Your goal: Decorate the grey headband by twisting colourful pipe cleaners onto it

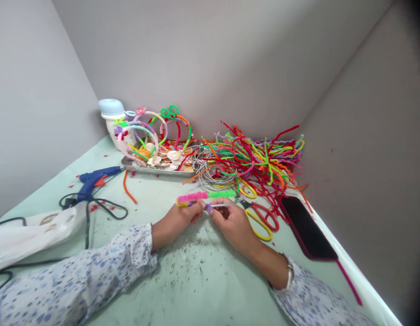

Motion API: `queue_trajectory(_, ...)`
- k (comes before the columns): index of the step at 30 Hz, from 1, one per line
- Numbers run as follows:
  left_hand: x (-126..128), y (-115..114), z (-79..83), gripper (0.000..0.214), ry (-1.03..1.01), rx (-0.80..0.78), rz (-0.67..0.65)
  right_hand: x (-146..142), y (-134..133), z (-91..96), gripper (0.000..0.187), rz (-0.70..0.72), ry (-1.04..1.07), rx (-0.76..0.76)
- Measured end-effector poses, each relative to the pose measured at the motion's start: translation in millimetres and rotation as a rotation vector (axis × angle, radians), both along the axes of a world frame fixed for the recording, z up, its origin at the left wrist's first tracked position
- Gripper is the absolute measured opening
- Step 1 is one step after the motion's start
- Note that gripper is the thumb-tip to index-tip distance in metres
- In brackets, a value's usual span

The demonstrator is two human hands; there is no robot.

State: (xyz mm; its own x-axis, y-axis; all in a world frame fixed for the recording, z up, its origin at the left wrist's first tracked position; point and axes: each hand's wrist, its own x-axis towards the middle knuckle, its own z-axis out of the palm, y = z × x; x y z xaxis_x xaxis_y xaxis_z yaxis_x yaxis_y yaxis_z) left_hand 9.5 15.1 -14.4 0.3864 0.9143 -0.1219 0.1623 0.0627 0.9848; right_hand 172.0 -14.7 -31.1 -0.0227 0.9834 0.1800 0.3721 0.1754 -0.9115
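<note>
My left hand (pixel 177 222) is closed on the left end of a headband (pixel 205 196) wrapped in pink and green pipe cleaner, held just above the pale green table (pixel 196 276). My right hand (pixel 232 222) is closed in a pinch on a thin pale strand (pixel 218 205) with a purple tip, close to the left fingers. Both hands rest near the table's middle, wrists on the surface.
Yellow-and-red scissors (pixel 260 217) lie right of my right hand, a dark phone (pixel 306 228) beyond them. A heap of coloured pipe cleaners (pixel 257 158) fills the back corner. A metal tray (pixel 155 168) holds finished headbands and shells. A blue glue gun (pixel 94 179) and cable lie left.
</note>
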Motion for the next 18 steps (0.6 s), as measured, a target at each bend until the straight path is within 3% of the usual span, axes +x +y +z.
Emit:
queue_trajectory(8,0.6,-2.9,6.1,0.034,0.02,0.051,0.018,-0.2,-0.9,6.3,0.017,-0.025,-0.123,0.023)
queue_trajectory(18,-0.8,-4.1,14.3,0.026,0.055,0.129,-0.062,-2.2,-2.7,12.2,0.024,-0.063,-0.181,0.023)
